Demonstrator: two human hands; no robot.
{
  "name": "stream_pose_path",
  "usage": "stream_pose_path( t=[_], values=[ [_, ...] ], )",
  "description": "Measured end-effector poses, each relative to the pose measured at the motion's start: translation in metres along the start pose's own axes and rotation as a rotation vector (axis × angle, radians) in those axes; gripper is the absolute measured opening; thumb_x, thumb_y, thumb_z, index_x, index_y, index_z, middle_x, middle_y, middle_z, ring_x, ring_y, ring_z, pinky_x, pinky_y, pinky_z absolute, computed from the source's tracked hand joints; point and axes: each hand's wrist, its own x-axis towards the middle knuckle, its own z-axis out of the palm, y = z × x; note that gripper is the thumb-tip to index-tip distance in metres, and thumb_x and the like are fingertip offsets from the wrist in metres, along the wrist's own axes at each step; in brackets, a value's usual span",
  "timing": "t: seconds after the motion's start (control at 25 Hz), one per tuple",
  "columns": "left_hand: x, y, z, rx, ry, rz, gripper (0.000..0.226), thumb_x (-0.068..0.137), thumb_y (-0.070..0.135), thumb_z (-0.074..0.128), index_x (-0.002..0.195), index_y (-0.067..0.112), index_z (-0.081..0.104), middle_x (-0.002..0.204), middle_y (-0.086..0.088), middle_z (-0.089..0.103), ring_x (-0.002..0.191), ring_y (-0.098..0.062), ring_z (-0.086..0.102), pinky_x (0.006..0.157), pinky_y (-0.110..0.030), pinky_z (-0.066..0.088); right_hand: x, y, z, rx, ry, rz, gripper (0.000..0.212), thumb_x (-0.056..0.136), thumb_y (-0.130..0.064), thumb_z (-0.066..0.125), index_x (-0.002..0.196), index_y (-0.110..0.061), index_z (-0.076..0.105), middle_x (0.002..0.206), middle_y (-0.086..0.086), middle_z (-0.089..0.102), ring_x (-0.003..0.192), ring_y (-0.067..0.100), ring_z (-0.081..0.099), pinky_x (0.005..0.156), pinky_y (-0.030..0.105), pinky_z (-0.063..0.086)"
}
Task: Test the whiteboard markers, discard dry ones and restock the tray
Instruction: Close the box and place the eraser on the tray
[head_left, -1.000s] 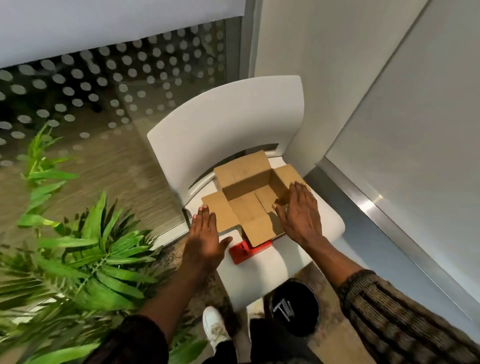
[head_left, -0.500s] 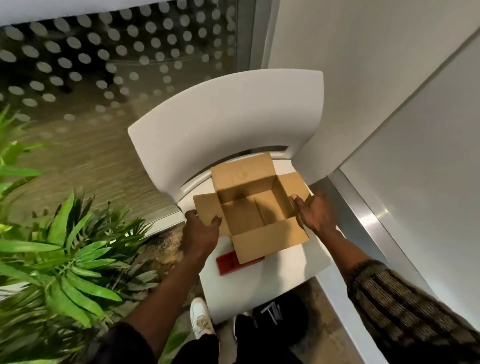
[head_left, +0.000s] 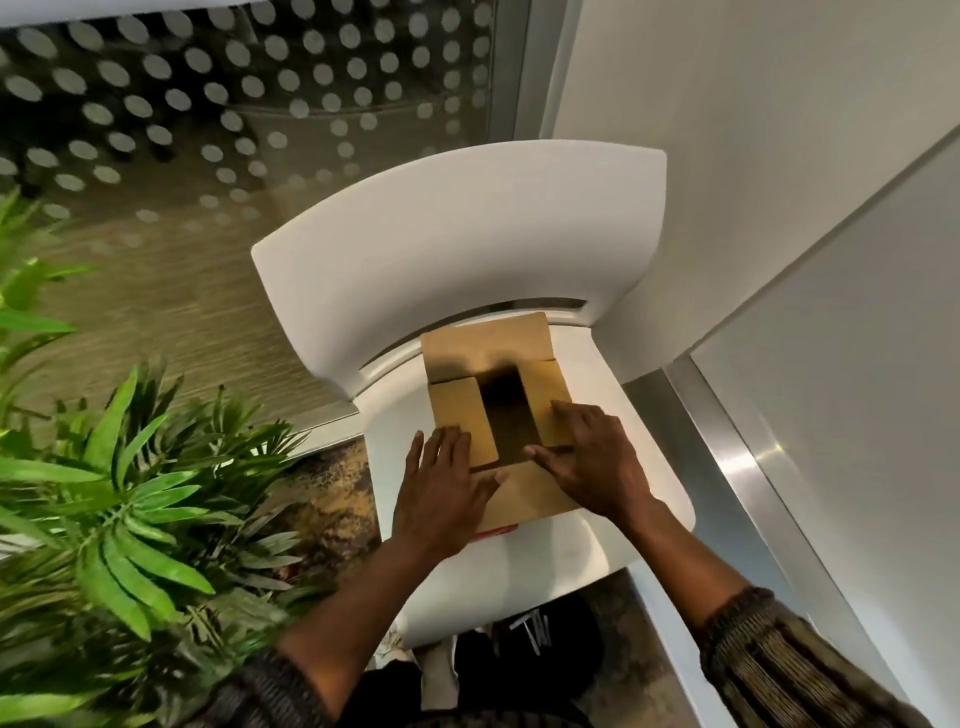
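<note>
Cardboard box (head_left: 498, 410) on white chair (head_left: 457, 249), both hands' fingers (head_left: 441, 452) flat, released, leafy plant (head_left: 130, 493) leftward.

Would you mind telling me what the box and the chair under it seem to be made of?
The box looks like plain brown cardboard: matte, with creased fold-over flaps. The chair appears to be moulded white plastic, smooth with a soft sheen, though painted wood cannot be ruled out.
</note>
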Motion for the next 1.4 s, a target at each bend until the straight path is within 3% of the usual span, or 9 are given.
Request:
stream_pose_path(
  t=[0.2, 0.48, 0.56, 0.64, 0.72, 0.84, 1.04, 1.28, 1.4],
  values=[
    [-0.004, -0.019, 0.006, 0.15, -0.06, 0.133, 0.109, 0.097, 0.078, -0.017, 0.164, 0.014, 0.039, 0.179, -0.01, 0.02, 0.168, -0.024, 0.006, 0.134, -0.042, -0.01, 0.001, 0.012, 0.004, -0.359, -0.206, -0.189, 0.108, 0.085, -0.086, -0.012, 0.165, -0.022, 0.023, 0.174, -0.002, 0.02, 0.161, 0.021, 0.014, 0.13, 0.04, 0.009],
    [-0.008, -0.026, 0.002, 0.185, -0.138, 0.149, 0.101, 0.1, 0.078, -0.009, 0.17, 0.014, 0.026, 0.181, -0.006, 0.003, 0.166, -0.02, -0.013, 0.134, -0.042, -0.012, 0.003, 0.01, -0.001, -0.502, -0.264, -0.237, 0.134, 0.068, -0.077, -0.044, 0.165, -0.019, 0.027, 0.175, 0.001, 0.016, 0.163, 0.023, 0.009, 0.131, 0.043, 0.002],
    [-0.008, -0.028, 0.0, 0.181, -0.162, 0.157, 0.094, 0.104, 0.078, 0.004, 0.171, 0.014, 0.019, 0.181, -0.007, -0.004, 0.165, -0.02, -0.018, 0.134, -0.042, -0.014, 0.007, 0.004, -0.005, -0.448, -0.26, -0.218, 0.132, 0.069, -0.081, -0.039, 0.162, -0.022, 0.032, 0.173, -0.001, 0.024, 0.161, 0.023, 0.018, 0.132, 0.044, 0.007],
    [-0.007, -0.029, -0.002, 0.157, -0.165, 0.166, 0.094, 0.105, 0.079, 0.013, 0.172, 0.013, 0.013, 0.18, -0.007, -0.008, 0.165, -0.02, -0.02, 0.134, -0.04, -0.013, 0.017, 0.003, -0.008, -0.242, -0.174, -0.124, 0.107, 0.083, -0.085, -0.008, 0.154, -0.026, 0.046, 0.162, -0.002, 0.044, 0.15, 0.025, 0.039, 0.127, 0.045, 0.028],
    [-0.009, -0.03, -0.005, 0.102, -0.168, 0.147, 0.097, 0.104, 0.08, 0.019, 0.172, 0.012, 0.01, 0.18, -0.007, -0.012, 0.164, -0.019, -0.021, 0.132, -0.035, -0.016, 0.036, 0.005, -0.013, 0.092, -0.015, 0.014, 0.073, 0.094, -0.075, 0.032, 0.139, -0.025, 0.062, 0.141, -0.001, 0.062, 0.129, 0.024, 0.057, 0.108, 0.044, 0.05],
    [-0.012, -0.035, -0.008, 0.106, -0.195, 0.149, 0.103, 0.101, 0.084, 0.023, 0.172, 0.011, 0.006, 0.178, -0.007, -0.019, 0.162, -0.02, -0.025, 0.132, -0.035, -0.015, 0.077, 0.004, -0.023, 0.433, 0.151, 0.165, 0.047, 0.101, -0.051, 0.06, 0.134, -0.018, 0.066, 0.131, 0.003, 0.07, 0.12, 0.024, 0.065, 0.1, 0.043, 0.056],
    [-0.009, -0.044, -0.011, 0.19, -0.24, 0.239, 0.14, 0.078, 0.103, 0.043, 0.17, 0.009, -0.004, 0.175, -0.012, -0.027, 0.158, -0.025, -0.034, 0.122, -0.037, -0.028, 0.139, 0.001, -0.032, 0.778, -0.003, 0.334, 0.064, 0.095, -0.053, 0.07, 0.144, -0.014, 0.057, 0.145, 0.008, 0.061, 0.131, 0.029, 0.059, 0.11, 0.046, 0.047],
    [-0.008, -0.044, -0.012, 0.216, -0.267, 0.235, 0.14, 0.079, 0.096, 0.055, 0.171, 0.011, -0.008, 0.174, -0.01, -0.031, 0.149, -0.023, -0.045, 0.108, -0.03, -0.036, 0.148, -0.007, -0.042, 1.105, 0.05, 0.299, 0.053, 0.095, -0.06, 0.065, 0.122, -0.015, 0.073, 0.119, 0.007, 0.074, 0.108, 0.025, 0.068, 0.102, 0.044, 0.055],
    [-0.007, -0.042, -0.014, 0.177, -0.264, 0.231, 0.137, 0.081, 0.095, 0.053, 0.171, 0.01, -0.005, 0.175, -0.009, -0.027, 0.151, -0.022, -0.042, 0.108, -0.03, -0.037, 0.13, -0.005, -0.044, 1.01, 0.162, 0.189, 0.039, 0.098, -0.048, 0.068, 0.112, -0.014, 0.078, 0.103, 0.004, 0.077, 0.099, 0.022, 0.071, 0.101, 0.043, 0.056]
  ],
)
